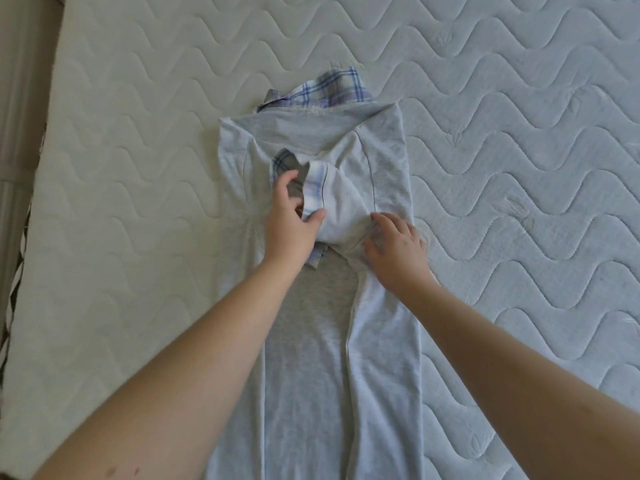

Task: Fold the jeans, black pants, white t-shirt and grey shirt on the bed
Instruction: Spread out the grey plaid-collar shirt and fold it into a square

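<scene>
Head view: grey shirt partly folded, other garments unseen

On the quilted mattress the grey shirt is laid lengthwise, its sides turned inward. A plaid cuff is pinched by the left hand; fabric is pressed under the right hand, fingers loosely spread. Lengthwise folding appears unfinished. Jeans, pants and t-shirt are not shown.

Grey shirt: 1, with 1 plaid collar and 2 plaid-trimmed sleeve cuffs showing
Hands: 2, the left hand and the right hand
Bare forearms: 2
Bed: 1 quilted mattress
Other garments in view: 0
</scene>
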